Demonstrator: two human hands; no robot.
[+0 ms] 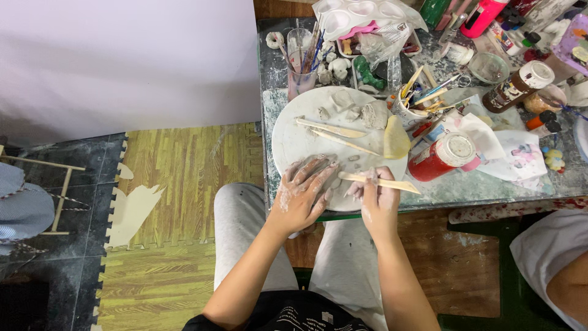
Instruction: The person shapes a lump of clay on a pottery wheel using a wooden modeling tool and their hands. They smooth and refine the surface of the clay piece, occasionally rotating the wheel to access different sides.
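Observation:
My left hand point(304, 193), smeared with pale clay, lies flat with fingers spread on the near part of a round white board point(294, 138). My right hand point(376, 199) grips a flat wooden modelling tool point(392, 183) that points right across the board's near edge. Small clay bits point(354, 160) lie between the two hands. Further back on the board rest two more wooden tools point(331, 129), grey clay lumps point(367, 114) and a yellow sponge point(395, 140).
The table is crowded: a red paint bottle point(442, 157) lying right of the board, a brush cup point(300, 73), a white palette point(361, 15), a brown bottle point(517, 86), rags and paint pots. Another person's arm point(560, 270) shows at lower right. Foam mats point(177, 178) cover the floor at left.

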